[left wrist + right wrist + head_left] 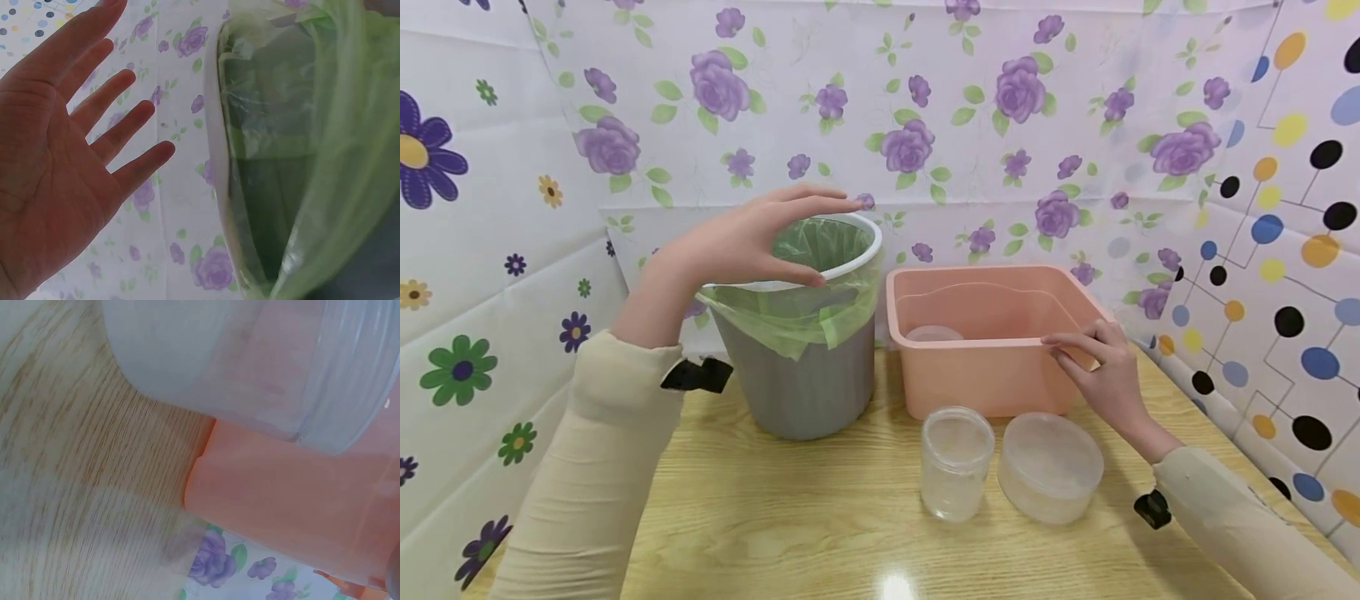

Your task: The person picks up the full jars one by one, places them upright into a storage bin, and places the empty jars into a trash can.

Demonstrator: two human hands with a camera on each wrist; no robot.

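My left hand [752, 242] is held over the grey trash bin [808, 392], fingers stretched and thumb apart, with nothing in it. A thin green bag [775, 317] lines the bin and folds over its white rim. In the left wrist view the palm and spread fingers stand beside the bin's mouth. My right hand [1105, 375] pinches the front rim of a pink plastic basin [985, 379] near its right corner, thumb below and fingers on top. Inside the basin lies a pale translucent round item [934, 333], partly hidden by the front wall.
A tall clear jar [957, 475] and a wide, low lidded container [1051, 471] stand on the wooden table [790, 517] in front of the basin. Flowered cloth [910, 150] hangs behind, and a dotted cloth [1285, 317] lines the right side.
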